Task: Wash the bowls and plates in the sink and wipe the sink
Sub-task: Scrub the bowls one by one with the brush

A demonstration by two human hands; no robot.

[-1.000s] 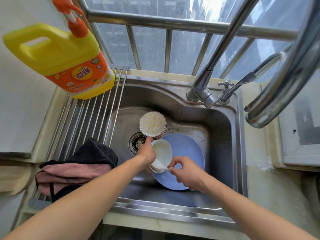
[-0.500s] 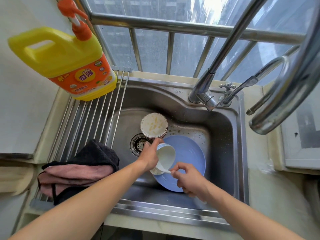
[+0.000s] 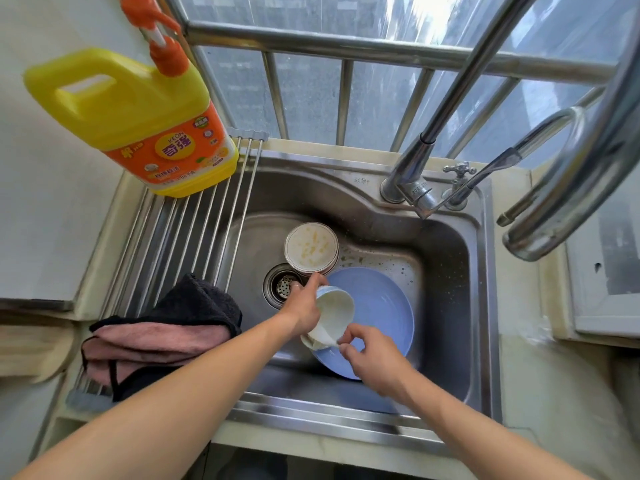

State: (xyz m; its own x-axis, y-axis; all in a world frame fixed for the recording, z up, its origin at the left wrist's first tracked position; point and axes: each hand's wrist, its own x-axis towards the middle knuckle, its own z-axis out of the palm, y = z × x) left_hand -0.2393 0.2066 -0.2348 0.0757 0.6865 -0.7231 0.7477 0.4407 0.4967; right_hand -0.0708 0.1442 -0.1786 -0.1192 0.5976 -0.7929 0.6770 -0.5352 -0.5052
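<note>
My left hand [image 3: 303, 311] has tipped the white bowl [image 3: 334, 315] steeper, gripping its rim; my right hand [image 3: 372, 355] pinches its lower edge above the blue plate [image 3: 381, 306]. Washing has barely begun.

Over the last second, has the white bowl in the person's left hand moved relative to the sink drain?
Yes. The white bowl has tipped further onto its side, its rim swinging up toward the drain; the left hand grips it.
</note>
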